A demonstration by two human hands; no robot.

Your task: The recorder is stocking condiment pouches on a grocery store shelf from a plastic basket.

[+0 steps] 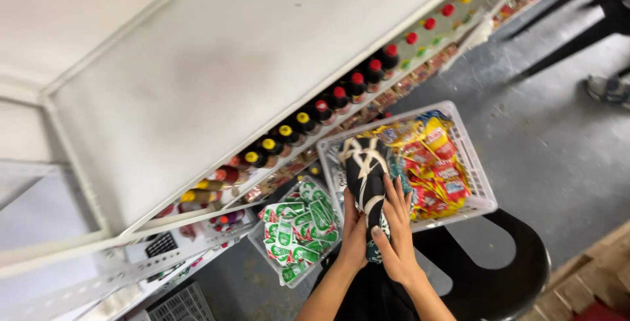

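At the far left is the white shelf (216, 78), seen from above, and along its front edge stands a row of dark bottles (328, 101) with yellow and red caps. Below it, a clear bin (257, 245) holds green sachets (298, 229). Next comes the left hand (354, 232), closed around the lower end of a black bundle (366, 177) with white stripes. The bundle stands almost upright, and its upper part lies in the left side of the white basket (476, 183). The right hand (397, 236) grips the same bundle from the other side, fingers spread along it. To lift it well, I think both hands should keep the grip low and firm, so the bundle does not drag out the red and yellow packets (433, 167) just beside it. The basket rests on a black stool (518, 262).
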